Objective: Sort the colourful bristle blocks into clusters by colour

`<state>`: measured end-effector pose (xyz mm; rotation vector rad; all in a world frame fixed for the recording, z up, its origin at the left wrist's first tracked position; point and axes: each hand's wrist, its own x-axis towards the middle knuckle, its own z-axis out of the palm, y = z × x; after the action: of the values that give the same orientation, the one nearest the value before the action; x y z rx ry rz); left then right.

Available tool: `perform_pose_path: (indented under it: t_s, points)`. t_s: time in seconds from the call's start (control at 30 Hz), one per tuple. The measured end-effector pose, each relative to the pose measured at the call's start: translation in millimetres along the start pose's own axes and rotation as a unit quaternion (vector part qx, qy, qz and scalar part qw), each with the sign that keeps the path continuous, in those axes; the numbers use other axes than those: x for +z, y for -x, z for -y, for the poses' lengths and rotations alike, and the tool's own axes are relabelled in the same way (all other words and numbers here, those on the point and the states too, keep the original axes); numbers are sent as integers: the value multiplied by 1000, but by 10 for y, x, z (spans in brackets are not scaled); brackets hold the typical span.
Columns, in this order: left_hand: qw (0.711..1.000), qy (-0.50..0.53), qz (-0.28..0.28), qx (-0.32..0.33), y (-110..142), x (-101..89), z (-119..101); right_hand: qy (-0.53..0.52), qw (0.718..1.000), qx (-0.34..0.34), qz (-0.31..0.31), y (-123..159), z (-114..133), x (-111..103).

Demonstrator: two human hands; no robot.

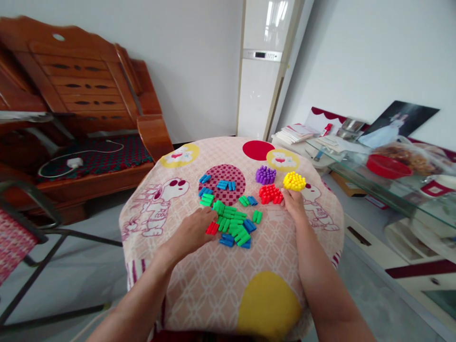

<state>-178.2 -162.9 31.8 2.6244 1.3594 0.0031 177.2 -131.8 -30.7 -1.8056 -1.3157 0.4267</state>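
Observation:
Small plastic pegs lie on a round table under a pink cartoon cloth (213, 285). A loose heap of green and blue pegs (233, 225) sits mid-table. My left hand (194, 232) rests at its left edge, fingers curled over red pegs (212, 228). Farther back stand tidy clusters: purple (265, 175), yellow (294, 181) and red (270, 194). My right hand (294, 203) lies just right of the red cluster, below the yellow one, fingers together and touching them. More blue pegs (225, 185) lie scattered behind the heap.
A wooden bench (81, 95) with a white charger and cable stands at left. A metal chair frame (32, 223) is at near left. A glass shelf (384, 180) with a red bowl, papers and a picture runs along the right. A white air conditioner (261, 71) stands behind.

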Motion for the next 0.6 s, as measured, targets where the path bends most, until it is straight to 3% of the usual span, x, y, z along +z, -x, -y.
perform_pose_path:
  t_s: [0.17, 0.3, 0.43, 0.6]
  points:
    - [997, 41, -57, 18, 103, 79, 40, 4, 1000, -3, -4, -5, -21, 10]
    - [996, 65, -64, -6, 48, 41, 86, 4, 1000, 0, -2, -2, -1, 6]
    - [990, 82, -111, -23, -52, 60, 135, 1, 1000, -2, -4, 2, 12, 5]
    - [970, 179, -161, -36, -130, -66, 264, -12, 1000, -4, -3, -6, -10, 23]
